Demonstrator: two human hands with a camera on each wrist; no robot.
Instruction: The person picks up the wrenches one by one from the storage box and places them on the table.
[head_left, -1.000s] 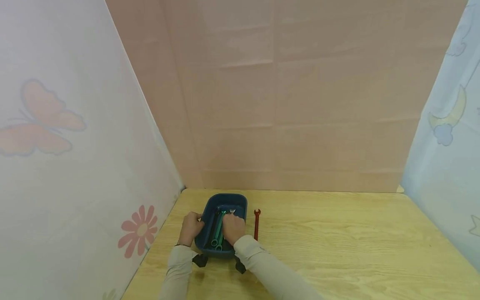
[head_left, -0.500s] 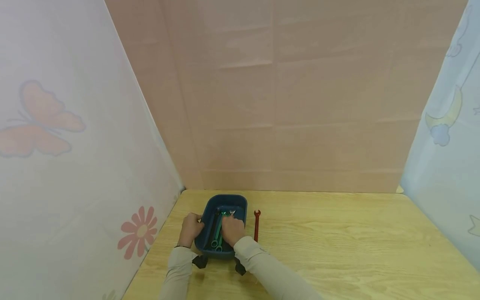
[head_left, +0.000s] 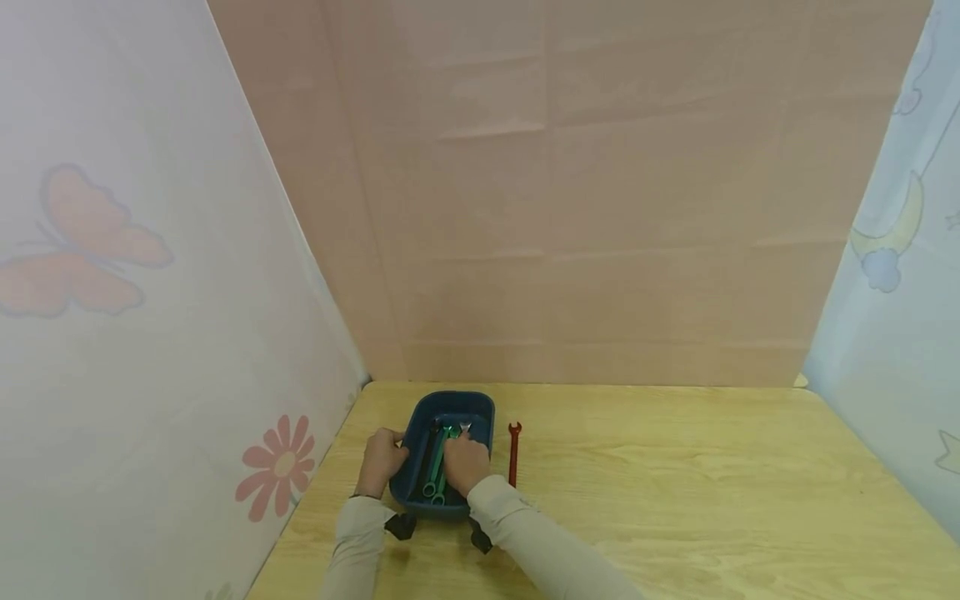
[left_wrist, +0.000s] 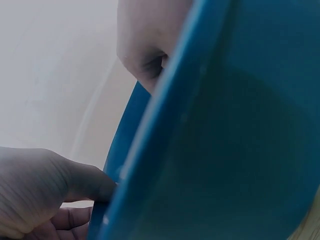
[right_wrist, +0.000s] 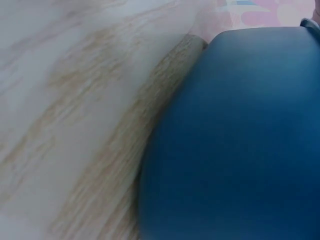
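Observation:
A dark blue plastic bin [head_left: 454, 397] stands on the table at the left. My left hand [head_left: 381, 462] grips its left rim, thumb over the edge, as the left wrist view also shows. My right hand [head_left: 466, 463] reaches down inside with curled fingers, holding a wrench [head_left: 465, 427] whose silvery end pokes out past the knuckles; the remainder is hidden by the hand. Beside it in the bin lie green wrenches [head_left: 434, 477] and a dark one [head_left: 429, 454]. Only the bin's outer wall [right_wrist: 235, 140] fills the right wrist view.
A red wrench [head_left: 513, 454] lies on the wooden table [head_left: 675, 483] just right of the bin, partly behind the right sleeve. Black wrist mounts hang under both wrists. A flowered white curtain [head_left: 187, 350] borders the left side, and a tan sheet rises behind.
Little differs: the right hand stays low in the bin with only slight shifts, and the left hand keeps its hold on the rim.

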